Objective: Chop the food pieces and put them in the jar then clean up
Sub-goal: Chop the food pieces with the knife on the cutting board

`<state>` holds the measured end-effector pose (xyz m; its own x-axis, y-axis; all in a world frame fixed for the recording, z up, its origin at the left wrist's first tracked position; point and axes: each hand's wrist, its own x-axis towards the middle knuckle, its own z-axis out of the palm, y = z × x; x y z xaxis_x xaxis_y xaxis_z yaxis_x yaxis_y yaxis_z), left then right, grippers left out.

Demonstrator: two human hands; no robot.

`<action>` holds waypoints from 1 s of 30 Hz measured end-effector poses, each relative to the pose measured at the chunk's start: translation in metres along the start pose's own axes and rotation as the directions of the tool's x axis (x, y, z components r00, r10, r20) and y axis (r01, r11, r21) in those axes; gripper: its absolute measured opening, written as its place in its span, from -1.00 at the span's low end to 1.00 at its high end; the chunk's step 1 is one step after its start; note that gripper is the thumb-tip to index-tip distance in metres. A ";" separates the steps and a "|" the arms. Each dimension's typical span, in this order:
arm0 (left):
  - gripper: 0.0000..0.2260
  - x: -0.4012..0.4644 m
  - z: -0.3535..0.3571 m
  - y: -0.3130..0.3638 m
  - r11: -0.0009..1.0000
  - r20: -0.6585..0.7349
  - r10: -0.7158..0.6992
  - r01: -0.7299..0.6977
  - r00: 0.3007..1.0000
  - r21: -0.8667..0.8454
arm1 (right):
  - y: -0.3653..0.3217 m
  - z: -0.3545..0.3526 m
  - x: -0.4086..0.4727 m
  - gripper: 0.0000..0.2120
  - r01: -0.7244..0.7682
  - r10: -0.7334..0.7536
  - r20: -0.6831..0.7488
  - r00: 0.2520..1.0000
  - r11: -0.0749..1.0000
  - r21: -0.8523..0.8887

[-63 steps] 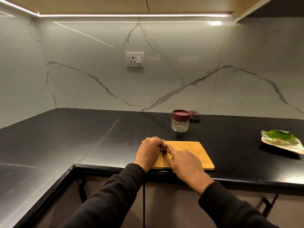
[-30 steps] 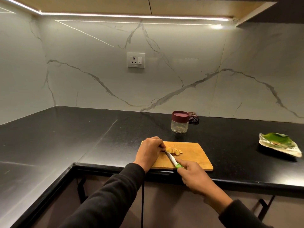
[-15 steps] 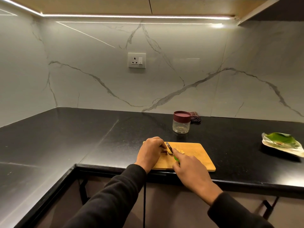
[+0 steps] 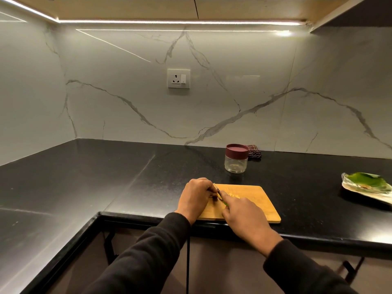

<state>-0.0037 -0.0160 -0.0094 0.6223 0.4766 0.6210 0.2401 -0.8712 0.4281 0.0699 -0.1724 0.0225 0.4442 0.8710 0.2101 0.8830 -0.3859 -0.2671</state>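
I judged the chopping unfinished: a few cut pieces [image 4: 233, 195] lay on the cutting board [image 4: 261, 205] at the counter's front edge, and the jar [image 4: 236, 159] stood capped behind it. My left hand [image 4: 196, 195], fingers curled, pinned the food at the board's left end. My right hand [image 4: 244, 213] gripped the knife [image 4: 219, 193], blade down.
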 end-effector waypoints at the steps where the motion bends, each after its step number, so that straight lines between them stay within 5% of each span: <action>1: -0.89 0.000 0.000 0.000 1.000 0.000 0.002 -0.002 1.000 0.002 | 0.000 0.000 0.003 -0.47 0.002 -0.002 0.007 1.000 1.000 0.000; 18: -0.88 0.000 -0.002 0.002 1.000 -0.002 0.021 -0.021 1.000 0.007 | 0.009 0.012 0.001 -0.46 0.006 -0.008 0.026 1.000 0.997 0.080; 30: -0.91 0.002 0.001 -0.002 1.000 -0.013 -0.005 0.006 1.000 0.018 | 0.004 0.008 -0.012 -0.44 0.029 -0.026 0.086 0.996 0.999 -0.040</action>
<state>-0.0027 -0.0135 -0.0099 0.6113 0.4828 0.6271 0.2568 -0.8705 0.4199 0.0674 -0.1818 0.0115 0.4067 0.9034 0.1356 0.9010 -0.3722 -0.2230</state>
